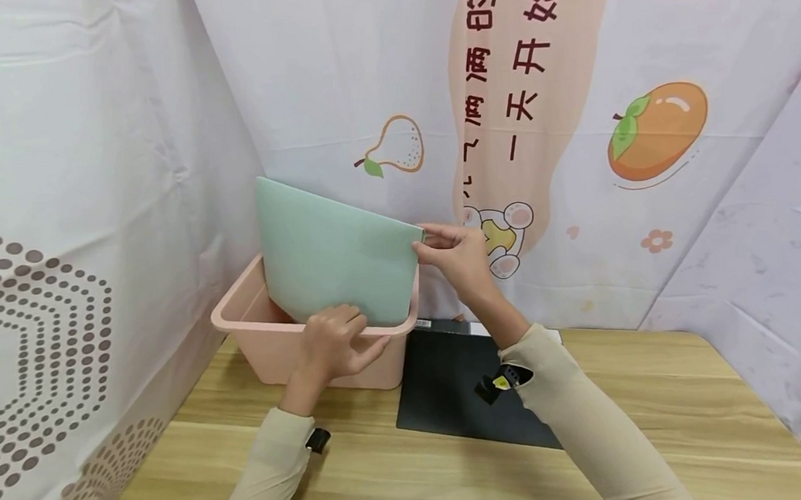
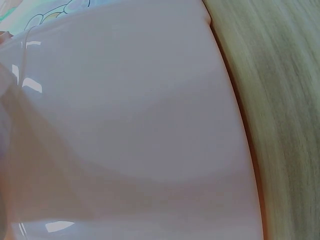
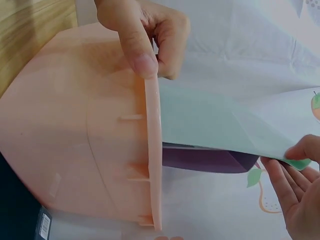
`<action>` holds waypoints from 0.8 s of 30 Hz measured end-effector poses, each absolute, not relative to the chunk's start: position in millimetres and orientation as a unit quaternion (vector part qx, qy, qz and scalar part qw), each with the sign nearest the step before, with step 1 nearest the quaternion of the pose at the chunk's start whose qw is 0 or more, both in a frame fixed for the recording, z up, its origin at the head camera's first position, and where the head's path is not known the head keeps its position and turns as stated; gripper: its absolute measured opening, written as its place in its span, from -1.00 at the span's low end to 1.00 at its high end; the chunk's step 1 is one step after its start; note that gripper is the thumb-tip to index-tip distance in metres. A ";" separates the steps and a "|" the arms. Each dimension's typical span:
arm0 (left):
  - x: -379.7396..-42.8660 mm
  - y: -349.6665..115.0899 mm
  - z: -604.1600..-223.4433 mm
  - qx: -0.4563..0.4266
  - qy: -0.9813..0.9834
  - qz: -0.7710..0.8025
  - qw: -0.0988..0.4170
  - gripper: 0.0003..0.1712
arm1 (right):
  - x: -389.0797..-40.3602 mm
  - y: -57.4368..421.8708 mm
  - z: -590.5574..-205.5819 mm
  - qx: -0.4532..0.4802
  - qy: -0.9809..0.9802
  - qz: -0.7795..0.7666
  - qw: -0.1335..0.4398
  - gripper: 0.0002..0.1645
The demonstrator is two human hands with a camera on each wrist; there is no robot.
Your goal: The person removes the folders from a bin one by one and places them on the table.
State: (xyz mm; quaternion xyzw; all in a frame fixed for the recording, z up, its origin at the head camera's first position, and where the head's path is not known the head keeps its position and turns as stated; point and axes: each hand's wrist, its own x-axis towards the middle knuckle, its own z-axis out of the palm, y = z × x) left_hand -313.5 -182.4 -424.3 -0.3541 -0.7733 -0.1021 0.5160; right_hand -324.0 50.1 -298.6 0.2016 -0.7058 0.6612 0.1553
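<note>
A pink plastic bin (image 1: 268,356) stands at the back left of the table. My left hand (image 1: 333,344) grips its front rim; in the right wrist view the thumb (image 3: 145,65) lies on the outside, with the fingers over the rim. A flat mint-green folder (image 1: 337,247) stands tilted in the bin, its upper part above the rim and its lower edge hidden inside. My right hand (image 1: 458,260) pinches its upper right corner between thumb and fingers. Under the folder in the right wrist view shows a dark purple flat thing (image 3: 210,160). The bin's wall (image 2: 140,125) fills most of the left wrist view.
On the wooden table (image 1: 458,478), right of the bin, lies a flat black rectangular thing (image 1: 444,378), partly under my right forearm. Behind it is a dark box edge with a barcode label (image 1: 423,323). A printed cloth (image 1: 332,69) hangs close behind the bin and along the left.
</note>
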 end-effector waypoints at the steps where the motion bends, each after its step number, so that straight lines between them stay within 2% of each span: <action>1: -313.6 -182.5 -424.2 -0.354 -0.772 -0.102 0.517 -0.32 | -324.0 49.2 -298.9 0.196 -0.704 0.664 0.157 -0.67; 13: -314.5 -183.4 -424.3 -0.355 -0.773 -0.097 0.517 -0.32 | -327.5 38.8 -305.6 0.196 -0.683 0.673 0.204 -0.70; 24: -314.4 -181.9 -423.7 -0.357 -0.768 -0.099 0.522 -0.32 | -323.7 48.1 -299.7 0.232 -0.709 0.657 0.109 -0.71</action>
